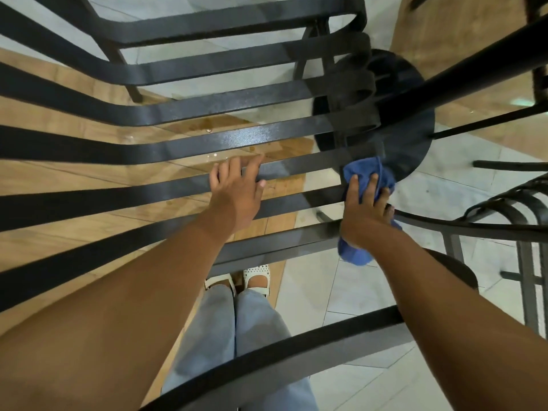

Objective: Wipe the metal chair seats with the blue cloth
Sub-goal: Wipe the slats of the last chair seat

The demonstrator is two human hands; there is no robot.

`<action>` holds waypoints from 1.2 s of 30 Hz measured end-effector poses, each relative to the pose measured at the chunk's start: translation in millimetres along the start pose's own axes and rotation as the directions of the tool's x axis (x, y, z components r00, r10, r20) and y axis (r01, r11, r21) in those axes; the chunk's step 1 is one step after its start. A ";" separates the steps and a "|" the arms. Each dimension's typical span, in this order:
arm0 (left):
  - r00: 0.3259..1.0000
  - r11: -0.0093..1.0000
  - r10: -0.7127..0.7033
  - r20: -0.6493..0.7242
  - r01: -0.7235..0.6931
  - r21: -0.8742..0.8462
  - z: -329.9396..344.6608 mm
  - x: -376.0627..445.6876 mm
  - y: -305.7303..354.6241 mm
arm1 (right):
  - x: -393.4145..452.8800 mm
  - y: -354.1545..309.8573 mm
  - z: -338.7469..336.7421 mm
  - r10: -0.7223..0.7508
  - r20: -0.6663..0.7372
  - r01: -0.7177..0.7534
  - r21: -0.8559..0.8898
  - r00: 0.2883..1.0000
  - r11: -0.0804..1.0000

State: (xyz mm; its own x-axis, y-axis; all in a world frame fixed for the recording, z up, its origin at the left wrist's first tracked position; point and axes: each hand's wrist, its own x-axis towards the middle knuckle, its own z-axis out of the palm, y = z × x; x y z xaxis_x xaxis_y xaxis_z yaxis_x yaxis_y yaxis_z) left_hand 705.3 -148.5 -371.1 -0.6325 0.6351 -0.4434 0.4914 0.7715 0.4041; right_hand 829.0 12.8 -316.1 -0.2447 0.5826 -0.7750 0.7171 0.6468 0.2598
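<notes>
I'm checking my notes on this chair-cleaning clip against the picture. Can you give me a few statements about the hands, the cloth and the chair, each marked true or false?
1. The right hand presses the blue cloth against the slats at the right side of the chair seat. True.
2. The left hand holds a spray bottle. False: it holds nothing and rests with straight fingers on a slat.
3. The seat is a solid sheet of metal. False: it is made of separate dark slats, with the floor visible between them.
4. The person's white shoes show through the slats. True.
5. The cloth is folded flat. False: it is bunched up under the hand.
</notes>
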 end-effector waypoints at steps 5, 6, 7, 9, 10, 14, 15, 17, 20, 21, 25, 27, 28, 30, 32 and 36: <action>0.994 0.999 0.038 -0.098 -0.037 0.011 5.1 -16.2 -24.6 | -7.8 -0.5 14.9 -0.094 -0.061 0.090 -0.075 0.994 0.993; 0.989 0.998 0.066 -0.135 -0.069 -0.014 5.3 -18.3 -28.7 | -10.3 -3.5 16.4 -0.128 -0.072 0.120 -0.114 0.989 0.986; 0.983 0.994 0.091 -0.157 -0.099 -0.046 4.2 -19.7 -32.5 | -13.3 -8.8 18.2 -0.167 -0.064 0.156 -0.147 0.984 0.977; 0.982 0.982 0.102 -0.159 -0.124 -0.142 -0.8 -21.7 -36.5 | -22.5 -26.3 24.7 -0.256 -0.037 0.244 -0.198 0.966 0.949; 0.985 0.973 0.095 -0.146 -0.123 -0.195 -3.7 -22.3 -37.3 | -27.4 -37.5 29.5 -0.303 -0.035 0.288 -0.222 0.953 0.932; 0.987 0.965 0.097 -0.128 -0.125 -0.233 -7.4 -24.5 -43.1 | -30.9 -48.1 37.8 -0.426 -0.035 0.398 -0.298 0.904 0.868; 0.987 0.968 0.100 -0.126 -0.126 -0.218 -7.2 -24.8 -45.2 | -25.5 -40.5 33.4 -0.447 -0.022 0.419 -0.310 0.894 0.853; 0.987 0.971 0.098 -0.128 -0.123 -0.205 -6.6 -26.5 -49.2 | -15.2 -21.4 19.4 -0.432 0.008 0.419 -0.257 0.902 0.871; 0.986 0.968 0.097 -0.134 -0.125 -0.219 -8.5 -27.1 -51.0 | -7.7 -3.3 4.7 -0.325 0.010 0.323 -0.156 0.945 0.933; 0.988 0.967 0.089 -0.127 -0.117 -0.228 -9.5 -27.5 -51.0 | -7.1 -0.5 2.2 -0.283 0.007 0.281 -0.131 0.959 0.951; 0.992 0.974 0.036 -0.118 -0.061 -0.219 -13.0 -31.3 -58.1 | -5.4 -4.1 2.3 -0.175 -0.017 0.171 -0.123 0.984 0.977; 0.992 0.975 0.032 -0.122 -0.057 -0.214 -14.4 -34.6 -65.4 | -7.7 -12.7 8.8 -0.264 -0.031 0.248 -0.243 0.964 0.938; 0.992 0.974 0.036 -0.124 -0.062 -0.217 -15.4 -35.6 -68.2 | -10.8 -18.1 13.7 -0.335 -0.024 0.312 -0.305 0.942 0.900; 0.993 0.973 0.023 -0.117 -0.049 -0.223 -18.8 -37.4 -71.5 | -19.0 -28.9 24.8 -0.466 0.008 0.427 -0.418 0.885 0.802; 0.993 0.974 0.011 -0.119 -0.037 -0.224 -22.6 -38.2 -75.1 | -24.9 -37.6 34.4 -0.576 -0.001 0.495 -0.511 0.817 0.703; 0.991 0.960 -0.035 -0.130 -0.003 -0.279 -26.2 -38.5 -82.4 | -28.6 -42.2 35.5 -0.709 0.017 0.558 -0.630 0.705 0.540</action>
State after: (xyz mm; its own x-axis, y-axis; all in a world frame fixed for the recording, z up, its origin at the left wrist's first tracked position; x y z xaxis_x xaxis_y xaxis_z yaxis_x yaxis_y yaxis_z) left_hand 673.5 -237.6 -366.4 -0.7215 0.5976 -0.3498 0.3064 0.7285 0.6126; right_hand 828.9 -48.6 -325.4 -0.6699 -0.0561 -0.7403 -0.1609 0.9844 0.0710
